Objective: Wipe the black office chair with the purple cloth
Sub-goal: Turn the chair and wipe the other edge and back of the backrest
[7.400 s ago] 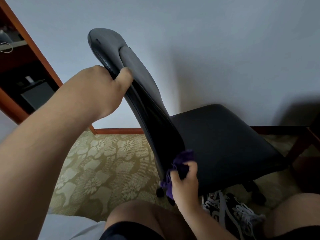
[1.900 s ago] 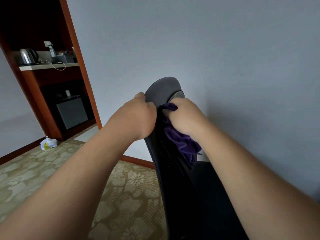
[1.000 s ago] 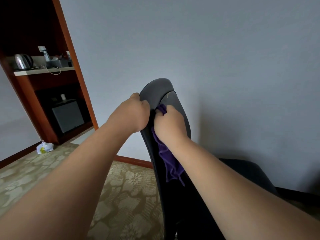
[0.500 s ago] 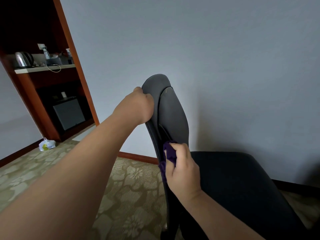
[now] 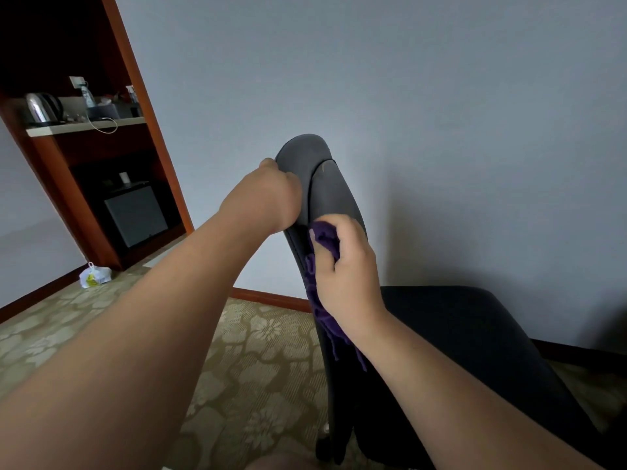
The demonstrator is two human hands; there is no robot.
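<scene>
The black office chair [image 5: 325, 184] stands side-on in front of me, its backrest rising at centre and its seat [image 5: 475, 327] stretching to the right. My left hand [image 5: 271, 198] grips the left edge of the backrest near the top. My right hand [image 5: 346, 269] holds the bunched purple cloth [image 5: 322, 300] against the middle of the backrest's front face. Cloth strands hang below my wrist.
A grey wall stands close behind the chair. A wooden shelf unit [image 5: 112, 157] at the left holds a kettle [image 5: 42, 106] and a small black fridge [image 5: 135, 215]. A white plastic bag [image 5: 95, 275] lies on the patterned carpet [image 5: 237, 368].
My right hand and the cloth went down the backrest from the top, then came back up to the middle. My left hand has kept its grip near the top edge.
</scene>
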